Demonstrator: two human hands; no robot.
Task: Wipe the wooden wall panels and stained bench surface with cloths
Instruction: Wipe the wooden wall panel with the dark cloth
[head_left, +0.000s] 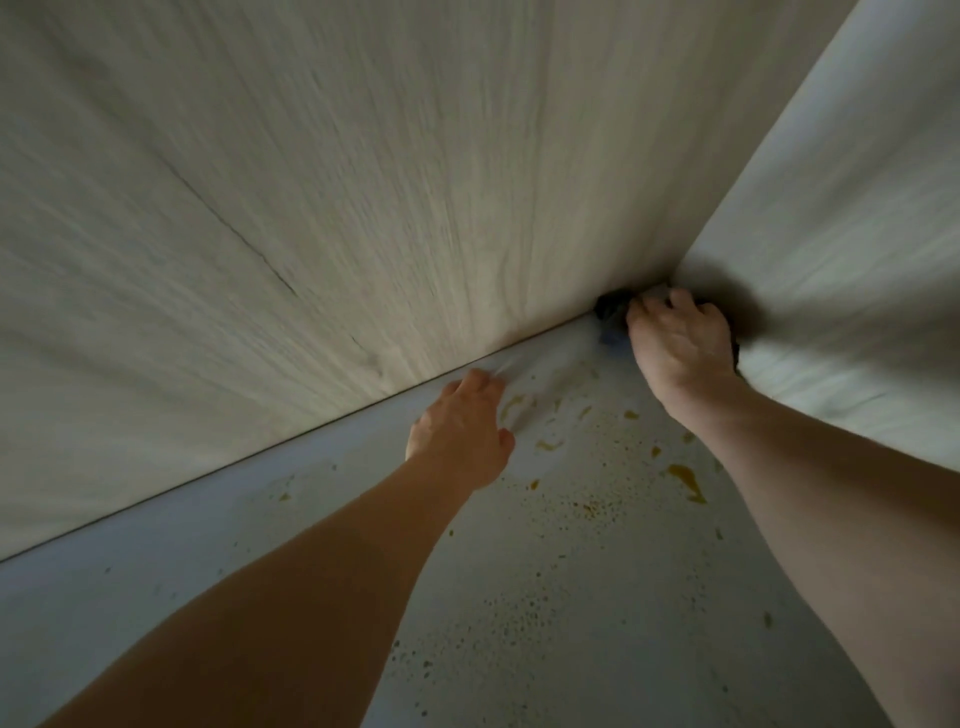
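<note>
I see my right hand (680, 338) curled round a dark cloth (609, 307) jammed into the corner where both wall panels (311, 208) meet the bench (545, 597), my left hand (462, 434) pinching a white cloth (524, 384) spread over yellow stains (685, 480) beside the wall.

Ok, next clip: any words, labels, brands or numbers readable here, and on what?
None. No text shows on the pale wooden wall panels, the grey bench surface with orange stains, the white cloth under the left hand, or the dark cloth gripped by the right hand.
</note>
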